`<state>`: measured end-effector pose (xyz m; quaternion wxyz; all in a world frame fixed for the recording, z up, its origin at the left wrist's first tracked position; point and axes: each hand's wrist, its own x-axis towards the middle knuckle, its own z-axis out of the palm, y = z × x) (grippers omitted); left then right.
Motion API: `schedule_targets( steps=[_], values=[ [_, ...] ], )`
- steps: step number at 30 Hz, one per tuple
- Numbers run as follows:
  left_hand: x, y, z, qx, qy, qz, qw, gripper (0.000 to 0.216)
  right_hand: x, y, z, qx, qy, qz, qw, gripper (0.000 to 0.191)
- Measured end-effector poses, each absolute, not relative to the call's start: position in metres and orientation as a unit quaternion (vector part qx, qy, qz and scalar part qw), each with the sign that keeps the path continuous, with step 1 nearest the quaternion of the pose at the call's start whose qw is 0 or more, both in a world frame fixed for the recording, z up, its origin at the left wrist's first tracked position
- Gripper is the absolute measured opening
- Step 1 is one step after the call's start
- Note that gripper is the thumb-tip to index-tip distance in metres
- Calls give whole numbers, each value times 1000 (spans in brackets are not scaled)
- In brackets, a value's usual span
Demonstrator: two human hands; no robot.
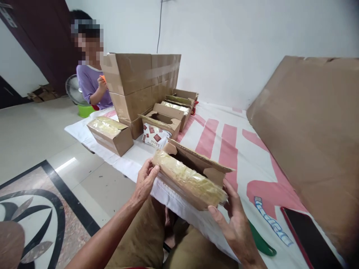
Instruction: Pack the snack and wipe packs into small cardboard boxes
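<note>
An open cardboard box (182, 186) with wrinkled yellowish tape over its near flap rests at the front edge of the cloth-covered table. My left hand (146, 181) grips its left end, thumb on the taped flap. Around the right end curls my right hand (234, 220), fingers behind the corner and thumb near the front. The far flap stands up, and the box's inside is dark. Just beyond it, a printed white packet (156, 135) leans against another open box (162, 117). A taped, closed box (110, 134) lies to the left.
Large stacked cartons (137, 74) stand at the back left, with a person (94, 86) behind them. A phone (311, 239), a green handle (262, 239) and a blue-white strip (272, 222) lie at right. A big cardboard sheet (308, 130) slopes along the right side.
</note>
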<state>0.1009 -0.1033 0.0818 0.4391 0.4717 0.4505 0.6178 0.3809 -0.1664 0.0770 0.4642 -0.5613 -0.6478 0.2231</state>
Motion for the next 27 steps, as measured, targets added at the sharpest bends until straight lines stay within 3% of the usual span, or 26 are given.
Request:
schedule_targets(
  steps=[5, 9, 12, 16, 23, 27],
  values=[
    [41, -74, 85, 439, 496, 679, 317, 46, 311, -95, 96, -483, -681, 281, 473, 79],
    [12, -43, 64, 404, 560, 680, 246, 63, 265, -44, 81, -454, -668, 346, 478, 83],
    [15, -42, 36, 361, 612, 654, 260, 75, 247, -37, 52, -472, -644, 370, 474, 80],
    [38, -52, 7, 385, 587, 645, 303, 76, 236, -43, 21, -488, -627, 388, 466, 76],
    [43, -41, 5, 426, 573, 621, 324, 80, 226, -32, 11, -494, -616, 384, 478, 76],
    [23, -45, 39, 463, 590, 603, 274, 54, 237, -59, 11, -546, -615, 336, 459, 57]
  ],
)
